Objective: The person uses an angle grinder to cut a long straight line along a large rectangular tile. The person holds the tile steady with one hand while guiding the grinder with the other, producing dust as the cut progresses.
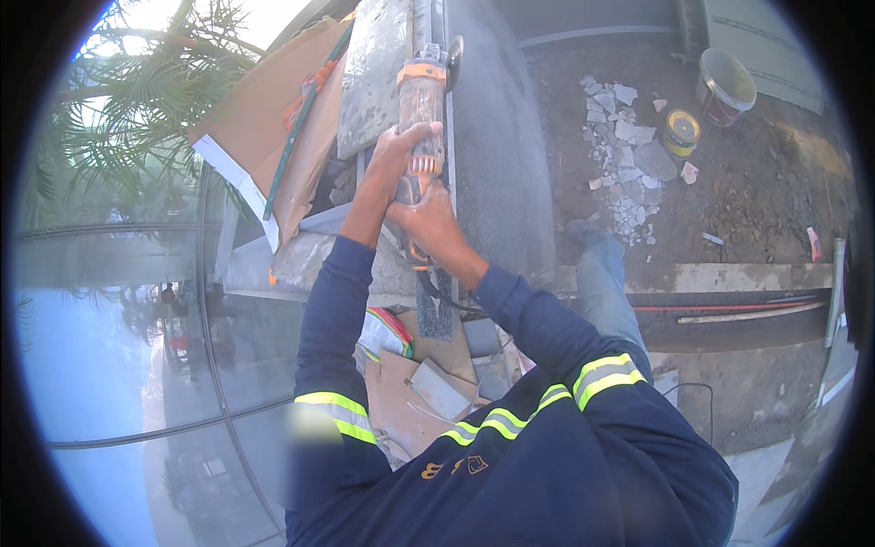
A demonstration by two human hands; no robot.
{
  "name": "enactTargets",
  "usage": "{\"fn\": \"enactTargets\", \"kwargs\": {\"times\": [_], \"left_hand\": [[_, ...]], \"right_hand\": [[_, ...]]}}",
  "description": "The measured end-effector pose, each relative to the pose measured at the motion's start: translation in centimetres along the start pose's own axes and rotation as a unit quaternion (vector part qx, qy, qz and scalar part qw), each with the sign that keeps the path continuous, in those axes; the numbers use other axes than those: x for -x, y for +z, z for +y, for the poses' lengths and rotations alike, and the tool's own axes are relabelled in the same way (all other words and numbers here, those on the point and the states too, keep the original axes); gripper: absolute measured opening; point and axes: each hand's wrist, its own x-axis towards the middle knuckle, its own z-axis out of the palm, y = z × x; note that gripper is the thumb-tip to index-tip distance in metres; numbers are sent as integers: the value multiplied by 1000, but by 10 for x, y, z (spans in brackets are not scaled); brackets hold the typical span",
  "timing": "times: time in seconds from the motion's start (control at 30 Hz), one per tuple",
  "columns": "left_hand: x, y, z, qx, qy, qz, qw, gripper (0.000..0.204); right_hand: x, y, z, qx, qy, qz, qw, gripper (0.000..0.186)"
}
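Both hands hold an orange angle grinder (421, 100), which points away from the person over a long grey concrete ledge (497, 137). The left hand (394, 155) is closed around the middle of the grinder body, with the thumb on top. The right hand (427, 219) is closed around the rear handle, just behind the left one. The grinder disc (453, 51) stands on edge at the far end of the tool, next to a grey stone slab (378, 73) that lies along the ledge. Left of the slab there is a sheet of brown cardboard (264, 114) with a green bar (301, 128) lying across it. On the dirt ground to the right, well apart from the hands, lie broken tile pieces (620, 137), a small yellow can (680, 133) and a bucket (725, 87). The person wears dark blue sleeves with yellow reflective stripes (602, 374). Below the arms are some scrap boards (437, 387)
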Motion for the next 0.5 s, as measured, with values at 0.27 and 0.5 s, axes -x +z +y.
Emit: {"fn": "enactTargets", "kwargs": {"times": [0.27, 0.5], "left_hand": [[-3, -1, 1, -5, -12, -2, 1000, 52], [5, -3, -3, -11, -6, 12, 1000, 56]], "right_hand": [[1, -4, -11, 4, 35, -20, 999, 59], [10, -4, -15, -10, 51, -39, 998, 64]]}}
